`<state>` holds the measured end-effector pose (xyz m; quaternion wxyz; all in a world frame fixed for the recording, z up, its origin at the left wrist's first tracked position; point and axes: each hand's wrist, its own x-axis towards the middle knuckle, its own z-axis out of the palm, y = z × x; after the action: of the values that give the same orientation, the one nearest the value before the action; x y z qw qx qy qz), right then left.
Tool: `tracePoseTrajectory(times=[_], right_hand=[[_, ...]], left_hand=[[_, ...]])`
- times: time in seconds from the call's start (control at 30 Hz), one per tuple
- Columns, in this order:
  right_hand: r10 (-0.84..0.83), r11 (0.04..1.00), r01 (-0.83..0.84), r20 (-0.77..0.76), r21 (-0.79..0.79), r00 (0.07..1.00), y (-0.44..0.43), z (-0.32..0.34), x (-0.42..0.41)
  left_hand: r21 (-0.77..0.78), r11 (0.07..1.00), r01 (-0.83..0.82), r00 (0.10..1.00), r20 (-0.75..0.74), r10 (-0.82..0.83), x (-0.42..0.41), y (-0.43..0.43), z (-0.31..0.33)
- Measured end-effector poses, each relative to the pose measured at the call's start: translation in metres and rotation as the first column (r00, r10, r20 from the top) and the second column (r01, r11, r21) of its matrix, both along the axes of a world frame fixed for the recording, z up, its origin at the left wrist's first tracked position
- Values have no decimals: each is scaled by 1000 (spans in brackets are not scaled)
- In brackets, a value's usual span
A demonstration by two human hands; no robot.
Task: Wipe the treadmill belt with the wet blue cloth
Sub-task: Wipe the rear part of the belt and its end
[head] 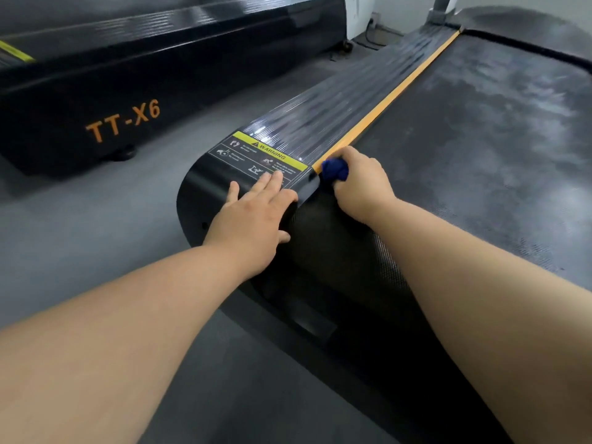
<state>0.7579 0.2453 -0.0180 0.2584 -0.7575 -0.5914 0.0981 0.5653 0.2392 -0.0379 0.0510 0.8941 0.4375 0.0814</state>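
The right hand point(358, 181) clenches the balled blue cloth point(334, 170) at the belt's point(464, 149) near left edge; beside it, the left hand point(256, 216) lies flat, fingers straight, on the side rail point(288, 136).

The blue cloth point(334, 169) is mostly buried in the right hand point(360, 184)'s fist, just a bunched bit pokes out. Left of the grip, the warning label point(256, 155)'s small print is unreadable, and the left hand point(256, 216) covers its near corner. Past the grip the side rail point(336, 104) goes blurry, and the belt point(480, 139) runs off-frame right.

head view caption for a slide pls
The right hand grips the blue cloth at the treadmill belt edge; left hand rests flat on the side rail.
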Motion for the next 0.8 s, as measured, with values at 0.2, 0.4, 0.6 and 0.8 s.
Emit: tracePoseTrajectory(times=[0.2, 0.4, 0.6, 0.8], right_hand=[[85, 996, -82, -55, 46, 995, -43, 3, -18], [168, 978, -165, -14, 124, 986, -74, -5, -51], [174, 974, -196, 177, 115, 969, -82, -14, -48], [69, 994, -86, 232, 67, 970, -141, -11, -2]], left_hand=[[-28, 1000, -15, 1000, 7, 16, 1, -2, 2], [-98, 995, 28, 999, -23, -31, -5, -1, 15], [-172, 985, 32, 999, 12, -31, -11, -3, 26], [-177, 983, 41, 999, 31, -36, -12, -4, 26]])
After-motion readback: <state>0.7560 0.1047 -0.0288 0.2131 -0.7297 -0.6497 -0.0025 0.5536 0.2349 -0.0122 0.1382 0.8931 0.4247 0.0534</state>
